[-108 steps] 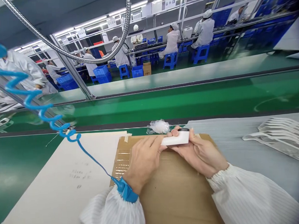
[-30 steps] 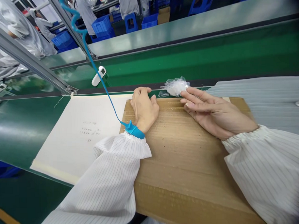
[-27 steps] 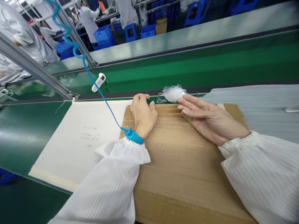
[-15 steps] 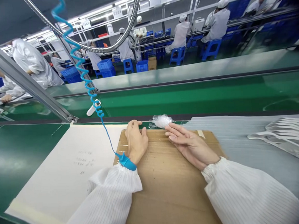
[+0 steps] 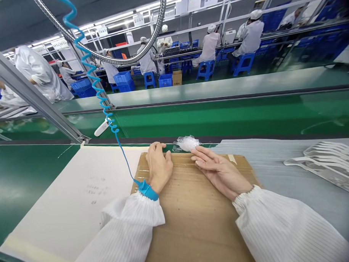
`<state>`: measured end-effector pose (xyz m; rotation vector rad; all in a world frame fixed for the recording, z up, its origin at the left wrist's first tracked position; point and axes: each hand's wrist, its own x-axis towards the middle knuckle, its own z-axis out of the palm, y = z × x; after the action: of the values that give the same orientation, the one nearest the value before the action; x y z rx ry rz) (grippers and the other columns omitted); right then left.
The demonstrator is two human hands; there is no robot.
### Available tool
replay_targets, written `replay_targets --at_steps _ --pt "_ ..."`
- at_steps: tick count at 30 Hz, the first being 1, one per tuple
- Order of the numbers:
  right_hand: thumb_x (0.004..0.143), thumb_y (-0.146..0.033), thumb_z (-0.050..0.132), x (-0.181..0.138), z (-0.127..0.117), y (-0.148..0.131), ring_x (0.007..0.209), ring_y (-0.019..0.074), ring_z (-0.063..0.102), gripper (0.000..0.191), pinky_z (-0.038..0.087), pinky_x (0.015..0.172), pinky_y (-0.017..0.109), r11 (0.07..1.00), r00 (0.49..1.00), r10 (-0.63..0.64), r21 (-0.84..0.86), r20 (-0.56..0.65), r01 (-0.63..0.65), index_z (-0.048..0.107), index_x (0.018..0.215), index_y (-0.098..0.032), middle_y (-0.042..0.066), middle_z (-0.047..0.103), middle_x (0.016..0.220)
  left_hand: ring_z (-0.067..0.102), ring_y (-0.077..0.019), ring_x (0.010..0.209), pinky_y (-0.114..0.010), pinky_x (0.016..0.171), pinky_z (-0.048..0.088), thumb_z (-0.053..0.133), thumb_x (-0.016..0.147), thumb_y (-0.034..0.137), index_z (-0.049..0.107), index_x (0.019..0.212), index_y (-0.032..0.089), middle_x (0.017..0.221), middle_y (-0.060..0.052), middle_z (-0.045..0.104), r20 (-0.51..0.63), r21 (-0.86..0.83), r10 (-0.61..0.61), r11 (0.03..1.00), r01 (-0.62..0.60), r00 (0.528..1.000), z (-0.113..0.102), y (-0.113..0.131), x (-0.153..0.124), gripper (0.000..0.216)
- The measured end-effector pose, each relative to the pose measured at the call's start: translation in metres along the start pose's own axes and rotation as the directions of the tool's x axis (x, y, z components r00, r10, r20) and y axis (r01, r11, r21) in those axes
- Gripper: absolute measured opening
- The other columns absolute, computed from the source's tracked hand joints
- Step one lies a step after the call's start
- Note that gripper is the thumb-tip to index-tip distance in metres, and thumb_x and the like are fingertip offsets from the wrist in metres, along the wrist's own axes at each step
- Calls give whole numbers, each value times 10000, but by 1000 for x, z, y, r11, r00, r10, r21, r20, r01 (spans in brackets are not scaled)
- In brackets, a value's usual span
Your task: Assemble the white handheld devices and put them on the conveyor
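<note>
My left hand [image 5: 159,165] rests on the far edge of a brown cardboard sheet [image 5: 194,218], fingers curled loosely over nothing, a blue wrist strap [image 5: 145,189] on its wrist. My right hand [image 5: 218,169] lies flat on the cardboard with fingers stretched out. Its fingertips almost touch a crumpled clear plastic bag [image 5: 188,142] just beyond the cardboard. A small white device [image 5: 101,128] lies on the green conveyor belt [image 5: 220,118] to the left, behind the blue coiled cord [image 5: 95,84].
A white paper sheet [image 5: 73,195] lies left of the cardboard. White plastic trays [image 5: 327,160] are stacked at the right on a grey mat [image 5: 278,158]. A metal frame post [image 5: 38,101] and a flexible metal hose [image 5: 126,60] stand at the left. Other workers sit at benches beyond.
Both hands held a white device 3.6 s ago; it now lies on the belt and has drifted left. Over the last second my hands stayed put while the view tilted up.
</note>
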<state>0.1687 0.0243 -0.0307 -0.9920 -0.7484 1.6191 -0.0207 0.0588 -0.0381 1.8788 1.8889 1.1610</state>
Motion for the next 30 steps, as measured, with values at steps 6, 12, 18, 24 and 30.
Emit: replay_targets --at_steps 6,12,18,24,30 --pt "717 -126 853 1 -1 -2 1277 211 626 474 418 1193 335 999 999 32 24 5 -32 725 1150 -267 32 649 1427 576 -280 1222 -490 1070 444 612 876 92 609 1083 167 1221 -118 618 19 54 -7 999 6 1000 0 1 -1 220" --pt "722 -117 852 -1 2 -4 1265 228 636 540 439 1185 366 998 1000 23 62 -14 -22 685 1212 -269 40 619 1466 541 -308 1320 -513 1109 423 595 906 130 618 1187 153 1366 -160 592 41 110 39 993 -43 998 -4 5 -2 282" --pt "732 -118 842 -1 3 -4 1232 213 652 543 531 1081 301 993 1000 1 119 -1 -1 669 1232 -242 80 627 1453 360 -251 1510 -514 1221 307 454 1031 272 445 1484 213 1622 -104 412 368 64 436 869 -490 821 -7 17 -7 457" --pt "742 -141 838 2 -2 -2 1129 181 680 454 576 982 239 997 999 18 74 -26 -16 717 1170 -235 72 650 1415 491 -226 1414 -487 1190 359 494 995 171 571 1356 227 1527 -80 541 344 -2 380 915 -404 859 -5 10 -6 373" --pt "740 -125 838 2 -1 -2 1052 159 699 394 574 997 257 995 999 28 94 -37 -25 739 1104 -237 51 681 1366 582 -285 1272 -501 1104 449 570 917 115 653 1173 155 1362 -145 622 67 43 255 965 -258 965 -1 6 -6 272"
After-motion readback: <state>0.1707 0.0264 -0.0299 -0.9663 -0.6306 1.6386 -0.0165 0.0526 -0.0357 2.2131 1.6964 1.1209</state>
